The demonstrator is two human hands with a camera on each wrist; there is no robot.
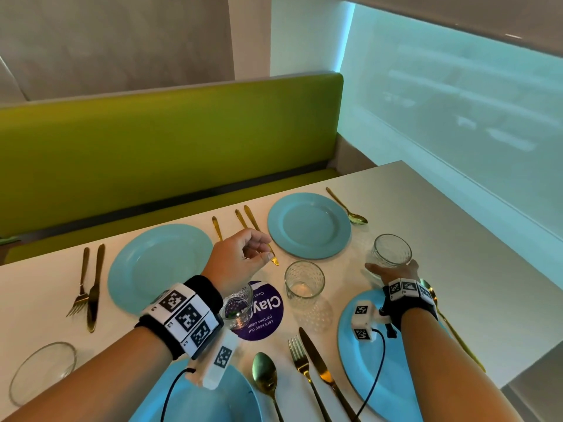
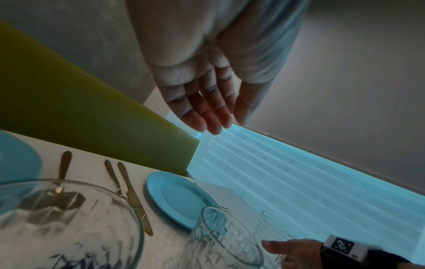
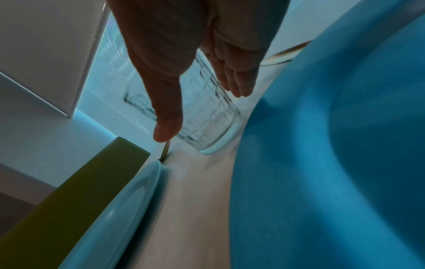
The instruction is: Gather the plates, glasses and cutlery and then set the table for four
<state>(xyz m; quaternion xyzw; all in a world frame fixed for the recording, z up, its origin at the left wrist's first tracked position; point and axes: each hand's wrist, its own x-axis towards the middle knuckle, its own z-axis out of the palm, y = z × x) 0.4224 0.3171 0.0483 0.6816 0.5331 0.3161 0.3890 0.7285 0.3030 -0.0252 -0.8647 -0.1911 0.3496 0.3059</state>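
Four blue plates lie on the white table point(image 1: 441, 239): far left point(image 1: 158, 266), far right point(image 1: 309, 225), near left point(image 1: 189, 397), near right point(image 1: 359, 354). My right hand point(image 1: 393, 272) sits behind a patterned glass point(image 1: 391, 249), thumb on its left and fingers on its right, all fairly straight. The right wrist view shows that glass point(image 3: 207, 116) between thumb and fingers of the right hand point(image 3: 201, 113). My left hand point(image 1: 259, 254) hovers empty over the table middle, its fingers relaxed in the left wrist view point(image 2: 207, 109). A second glass point(image 1: 304, 280) stands in the middle, and a third point(image 1: 239, 309) under my left wrist.
Gold cutlery lies beside each plate: fork and knife at far left point(image 1: 88, 284), a spoon at far right point(image 1: 347, 208), spoon, fork and knife up front point(image 1: 310, 370). Another glass point(image 1: 42, 373) stands near left. A purple sticker point(image 1: 268, 312) marks the table; a green bench point(image 1: 152, 147) runs behind.
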